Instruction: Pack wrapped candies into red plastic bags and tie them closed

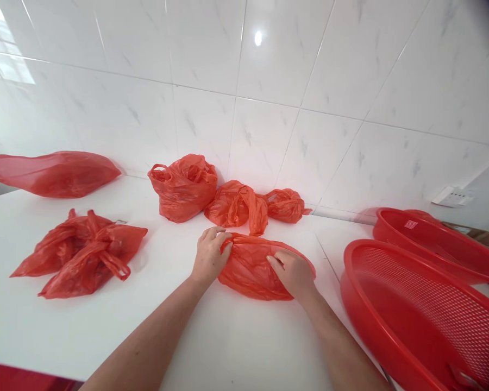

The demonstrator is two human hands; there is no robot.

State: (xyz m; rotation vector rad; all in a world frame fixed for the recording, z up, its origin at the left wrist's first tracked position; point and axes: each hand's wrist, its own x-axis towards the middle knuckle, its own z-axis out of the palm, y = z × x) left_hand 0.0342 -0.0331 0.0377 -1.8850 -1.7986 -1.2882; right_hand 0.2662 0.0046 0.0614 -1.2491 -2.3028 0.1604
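A thin red plastic bag (252, 274) lies on the white table (236, 347) in front of me, its mouth facing up. My left hand (211, 252) pinches the bag's left rim between thumb and fingers. On the right side, the curled fingers of my right hand (291, 270) grip the film of the same bag. What the bag holds, if anything, cannot be made out. Just behind it sits a knotted red bag (234, 205), close to the far rim.
Along the tiled wall stand a fuller red bag (187, 190) and a small tied bag (285, 205). Several tied bags (85, 247) lie at left, below a long puffed bag (61, 174). Red perforated baskets (362, 293) occupy the right, near a wall socket (452, 196).
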